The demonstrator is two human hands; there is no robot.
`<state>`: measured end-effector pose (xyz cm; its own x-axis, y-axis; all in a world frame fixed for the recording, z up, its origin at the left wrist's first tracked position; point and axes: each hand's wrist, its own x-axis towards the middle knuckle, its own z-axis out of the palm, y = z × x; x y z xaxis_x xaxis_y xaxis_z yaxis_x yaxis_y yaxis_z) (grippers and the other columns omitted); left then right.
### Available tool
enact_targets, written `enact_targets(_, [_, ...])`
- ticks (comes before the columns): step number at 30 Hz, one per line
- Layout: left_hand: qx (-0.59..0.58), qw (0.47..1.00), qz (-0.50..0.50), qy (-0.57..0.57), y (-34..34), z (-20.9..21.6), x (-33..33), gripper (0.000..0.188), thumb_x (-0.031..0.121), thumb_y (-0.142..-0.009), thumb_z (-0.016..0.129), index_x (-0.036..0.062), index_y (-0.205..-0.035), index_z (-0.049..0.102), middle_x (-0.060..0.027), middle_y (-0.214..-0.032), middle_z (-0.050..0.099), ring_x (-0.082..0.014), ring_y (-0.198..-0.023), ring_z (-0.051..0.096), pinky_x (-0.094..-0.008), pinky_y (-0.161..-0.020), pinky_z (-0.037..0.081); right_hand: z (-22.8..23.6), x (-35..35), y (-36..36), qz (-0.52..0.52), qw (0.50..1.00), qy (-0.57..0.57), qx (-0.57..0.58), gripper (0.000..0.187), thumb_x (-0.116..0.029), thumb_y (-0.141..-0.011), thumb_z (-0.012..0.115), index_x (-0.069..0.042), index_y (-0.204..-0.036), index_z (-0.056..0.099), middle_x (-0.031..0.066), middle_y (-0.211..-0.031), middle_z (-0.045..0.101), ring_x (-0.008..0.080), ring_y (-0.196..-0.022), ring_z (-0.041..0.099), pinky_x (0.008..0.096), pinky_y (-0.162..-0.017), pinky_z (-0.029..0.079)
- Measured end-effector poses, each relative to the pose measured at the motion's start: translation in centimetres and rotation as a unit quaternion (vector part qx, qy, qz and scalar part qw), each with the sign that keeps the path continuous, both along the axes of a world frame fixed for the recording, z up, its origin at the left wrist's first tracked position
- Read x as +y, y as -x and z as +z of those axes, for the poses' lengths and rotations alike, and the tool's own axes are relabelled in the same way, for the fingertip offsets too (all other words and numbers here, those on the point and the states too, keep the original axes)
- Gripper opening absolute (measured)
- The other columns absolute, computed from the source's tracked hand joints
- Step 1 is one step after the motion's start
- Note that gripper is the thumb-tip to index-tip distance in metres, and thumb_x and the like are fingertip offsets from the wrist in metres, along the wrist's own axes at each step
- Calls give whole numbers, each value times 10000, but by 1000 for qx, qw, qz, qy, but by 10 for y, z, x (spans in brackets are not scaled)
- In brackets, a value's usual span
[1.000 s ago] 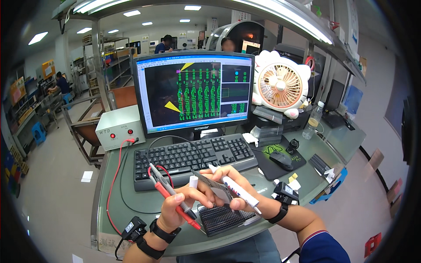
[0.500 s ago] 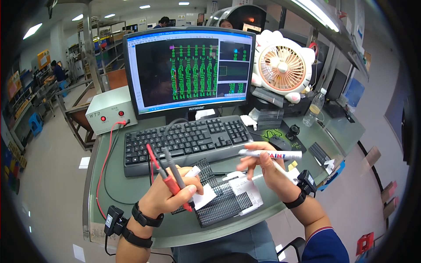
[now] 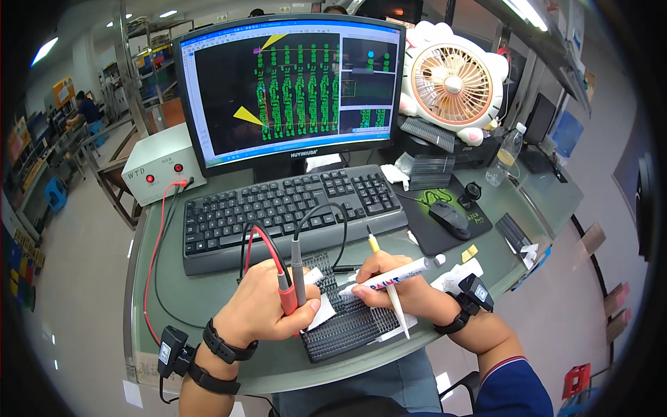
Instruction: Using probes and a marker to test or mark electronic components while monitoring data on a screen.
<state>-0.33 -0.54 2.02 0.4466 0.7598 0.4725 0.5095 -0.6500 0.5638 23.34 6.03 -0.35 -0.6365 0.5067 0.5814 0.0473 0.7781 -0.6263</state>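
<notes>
My left hand [image 3: 257, 302] is closed around a red test probe [image 3: 287, 299] and a grey test probe [image 3: 298, 271], their leads looping up over the keyboard. A short white cylinder, perhaps a cap, sticks out by its fingers. My right hand [image 3: 410, 295] grips a white paint marker [image 3: 403, 272], its tip pointing left over a dark panel of small circuit boards [image 3: 351, 335]. A thin white stick [image 3: 397, 309] with a yellow and dark end also passes between its fingers. White paper lies against the panel by my left hand. Whether the tips touch the boards is hard to tell.
Behind the panel stand a black keyboard [image 3: 292, 215] and a monitor [image 3: 278, 97] showing a green board layout. A grey tester box [image 3: 158, 170] sits left; a mouse [image 3: 448, 217], a bottle [image 3: 506, 156] and a white fan [image 3: 455, 87] are to the right.
My right hand has moved left and down, bringing the marker over the panel with its tip angled down. Two yellow pointers have appeared on the monitor. My left hand still holds the probes.
</notes>
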Motion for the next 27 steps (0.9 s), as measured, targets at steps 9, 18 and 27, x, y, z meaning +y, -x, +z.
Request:
enact_targets(9, [-11,1000,5,13,1,-3,-1,172,223,-744,587,87,-641,610,-71,-576,491,-281,-528,475,-380,-524,351,0,-2,2,4,1000,-2,-7,207,-122,-801,731,-36,-855,550,72,-694,614,173,-585,593,284,-518,443])
enact_targets(18, [-7,1000,5,6,0,-4,2,171,225,-741,587,92,-634,603,-71,-572,486,-280,-531,473,-379,-528,352,0,-1,2,-17,1000,16,-4,217,-145,-808,732,-32,-874,559,84,-720,613,181,-603,593,287,-521,441])
enact_targets(27, [-23,1000,5,-9,0,-8,5,163,220,-733,593,95,-629,609,-70,-560,496,-284,-502,465,-376,-513,352,1,0,-3,5,998,20,-53,212,-128,-784,737,-41,-852,556,75,-750,629,183,-621,620,286,-543,470])
